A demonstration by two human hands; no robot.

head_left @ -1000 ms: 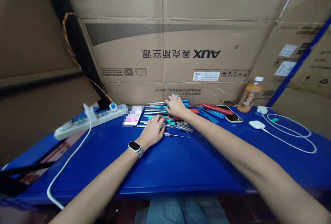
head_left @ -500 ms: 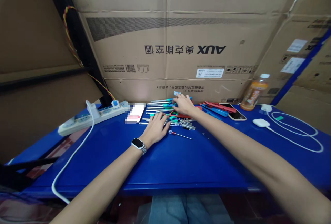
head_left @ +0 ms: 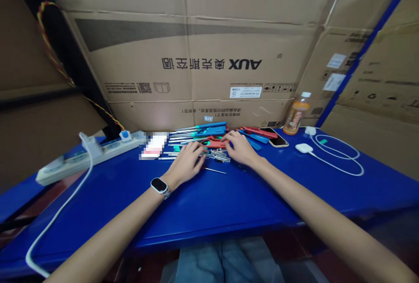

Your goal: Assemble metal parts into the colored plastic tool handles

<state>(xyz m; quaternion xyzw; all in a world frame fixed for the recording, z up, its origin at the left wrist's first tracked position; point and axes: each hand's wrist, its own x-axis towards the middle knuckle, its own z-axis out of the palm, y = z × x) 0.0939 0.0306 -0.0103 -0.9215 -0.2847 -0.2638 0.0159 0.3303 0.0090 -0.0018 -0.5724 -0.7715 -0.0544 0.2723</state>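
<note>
Your left hand (head_left: pixel 187 161) lies over the near-left part of the tool pile (head_left: pixel 209 132), fingers bent; can't tell if it grips. Your right hand (head_left: pixel 241 148) is at the pile's right, fingertips by a red handle (head_left: pixel 215 144), grip unclear. Pile's far on the blue surface (head_left: pixel 209 206), left of the phone (head_left: pixel 279 140).

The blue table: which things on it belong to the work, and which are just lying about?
Likely in the work:
- red- and blue-handled tools, nearest the left hand and right hand
- thin metal shaft near the left hand

Likely just lying about:
- orange drink bottle
- phone
- white power strip
</note>
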